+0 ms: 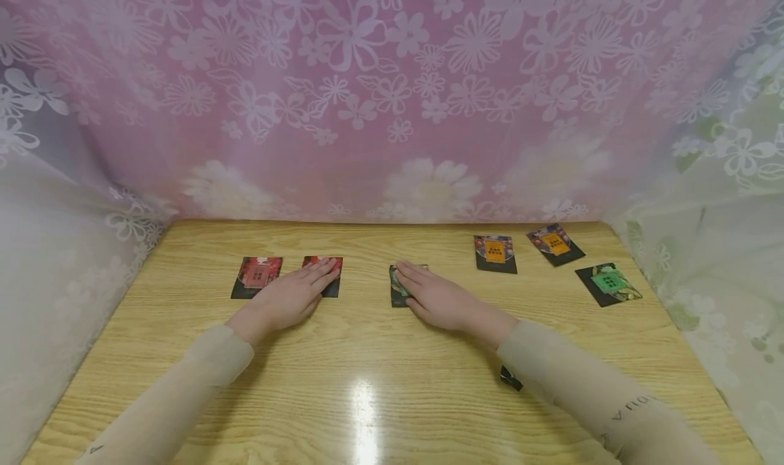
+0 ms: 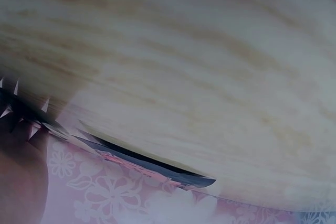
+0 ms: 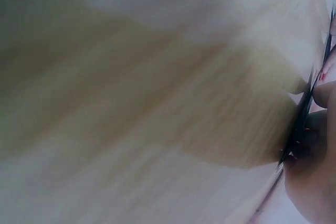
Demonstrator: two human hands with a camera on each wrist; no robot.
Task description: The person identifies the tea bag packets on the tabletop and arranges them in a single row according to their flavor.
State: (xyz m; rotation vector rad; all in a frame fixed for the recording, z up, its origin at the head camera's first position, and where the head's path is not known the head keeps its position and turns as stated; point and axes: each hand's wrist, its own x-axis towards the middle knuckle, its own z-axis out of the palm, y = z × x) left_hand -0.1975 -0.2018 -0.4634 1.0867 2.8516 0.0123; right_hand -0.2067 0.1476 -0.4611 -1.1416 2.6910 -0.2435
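Observation:
My left hand (image 1: pixel 286 296) lies with straight fingers over a red and black packet (image 1: pixel 333 289), covering much of it. Just left of that hand is another red and black packet (image 1: pixel 257 274), flat on the wooden table (image 1: pixel 343 356). My right hand (image 1: pixel 442 300) rests its straight fingers on a green and black packet (image 1: pixel 399 300), whose right side is hidden beneath them. In the left wrist view a red and black packet (image 2: pixel 152 165) appears edge-on beside the fingers. The right wrist view shows the dark packet (image 3: pixel 299 121) at my fingertips.
Two purple and black packets with orange labels (image 1: pixel 495 252) (image 1: pixel 556 244) lie at the back right. A green-labelled packet (image 1: pixel 609 284) is near the right edge. Part of a dark item (image 1: pixel 510 378) shows from under my right sleeve. Flowered cloth (image 1: pixel 392 111) encloses the table's back and sides.

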